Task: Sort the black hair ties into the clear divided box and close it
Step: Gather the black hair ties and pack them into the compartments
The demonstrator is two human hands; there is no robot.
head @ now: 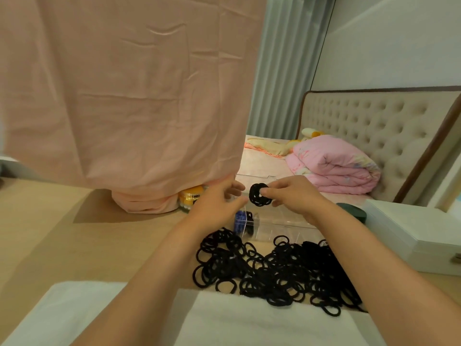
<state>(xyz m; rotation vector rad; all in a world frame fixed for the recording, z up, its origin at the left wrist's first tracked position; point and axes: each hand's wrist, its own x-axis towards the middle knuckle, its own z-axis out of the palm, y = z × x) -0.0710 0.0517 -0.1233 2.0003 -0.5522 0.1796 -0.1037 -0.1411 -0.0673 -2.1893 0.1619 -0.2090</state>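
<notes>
You see a loose heap of black hair ties [279, 268] sprawled across the lower centre of the frame, up against the front of the clear divided box [282, 228]. The box sits open at mid-frame, with some black ties in its left compartment. Your right hand [294, 198] pinches a small stacked bundle of ties [260, 197] above it.

The scene is lit softly and evenly by warm indoor light. A flat brown shadow is cast on the table [50, 233] beneath the pink cloth [124, 96], toward 8 o'clock. The left hand [219, 206] is smeared by motion blur near the centre. The black hair ties [274, 270] are rendered as a dark mass with little detail. Straight lines are bowed by wide-angle distortion, as at the headboard [374, 126] toward 3 o'clock.
</notes>
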